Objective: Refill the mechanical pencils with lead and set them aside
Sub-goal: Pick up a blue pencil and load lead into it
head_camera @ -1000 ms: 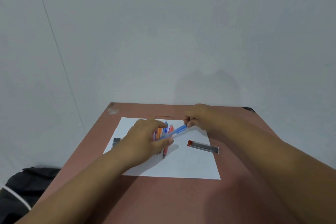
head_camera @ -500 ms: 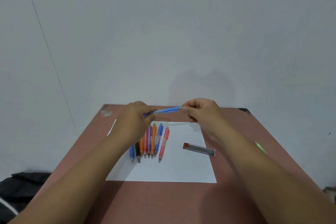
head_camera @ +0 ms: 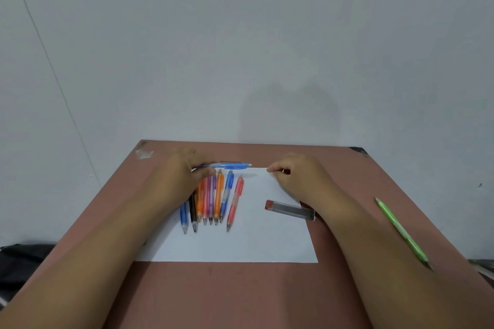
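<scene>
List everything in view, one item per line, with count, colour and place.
blue pencil: 1, light blue, held level above the paper's far edge
row of pencils: about 8, blue, black, orange, pink, purple, red, side by side on the paper's left part
lead case: 1, clear dark with red cap, on the paper's right edge
green pencil: 1, on the table at right
paper: 1 sheet, white
table: 1, reddish brown
bag: 1, black, lower left
left hand: grips the blue pencil
right hand: fingers pinched, contents too small to tell

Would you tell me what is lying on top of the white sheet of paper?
On the white paper lie a row of coloured pencils and a clear lead case with a red cap. The left hand covers the row's upper left ends.
</scene>
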A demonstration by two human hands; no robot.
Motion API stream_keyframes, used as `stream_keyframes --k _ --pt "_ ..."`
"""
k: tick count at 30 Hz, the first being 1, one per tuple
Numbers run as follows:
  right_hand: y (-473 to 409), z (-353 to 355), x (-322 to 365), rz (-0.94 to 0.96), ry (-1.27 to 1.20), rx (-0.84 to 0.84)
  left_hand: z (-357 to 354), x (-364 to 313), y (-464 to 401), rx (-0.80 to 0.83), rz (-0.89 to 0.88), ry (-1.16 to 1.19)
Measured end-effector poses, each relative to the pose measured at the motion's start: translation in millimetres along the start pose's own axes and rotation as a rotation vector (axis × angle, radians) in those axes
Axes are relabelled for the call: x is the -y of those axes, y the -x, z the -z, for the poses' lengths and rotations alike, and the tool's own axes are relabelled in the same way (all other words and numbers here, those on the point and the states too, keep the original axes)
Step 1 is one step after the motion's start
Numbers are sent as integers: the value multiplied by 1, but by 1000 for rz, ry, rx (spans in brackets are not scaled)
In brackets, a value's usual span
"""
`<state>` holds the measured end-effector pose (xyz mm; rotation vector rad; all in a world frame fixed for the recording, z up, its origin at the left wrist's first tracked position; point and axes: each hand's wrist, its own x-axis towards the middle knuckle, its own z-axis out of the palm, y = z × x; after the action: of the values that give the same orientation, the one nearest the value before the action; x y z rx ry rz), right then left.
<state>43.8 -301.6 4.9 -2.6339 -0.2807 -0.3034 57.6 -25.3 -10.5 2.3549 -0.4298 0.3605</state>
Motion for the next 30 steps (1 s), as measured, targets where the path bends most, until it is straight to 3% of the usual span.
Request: stream_keyframes --k 15,22,30 --pt "5 -6 3 -31 -58 61 -1 3 2 -26 -55 -46" --pt "11 -3 15 28 -298 -103 -3 -1 3 -35 -94 -61" --pt "13 -5 23 40 -347 -87 -5 -1 4 -46 -111 -46"
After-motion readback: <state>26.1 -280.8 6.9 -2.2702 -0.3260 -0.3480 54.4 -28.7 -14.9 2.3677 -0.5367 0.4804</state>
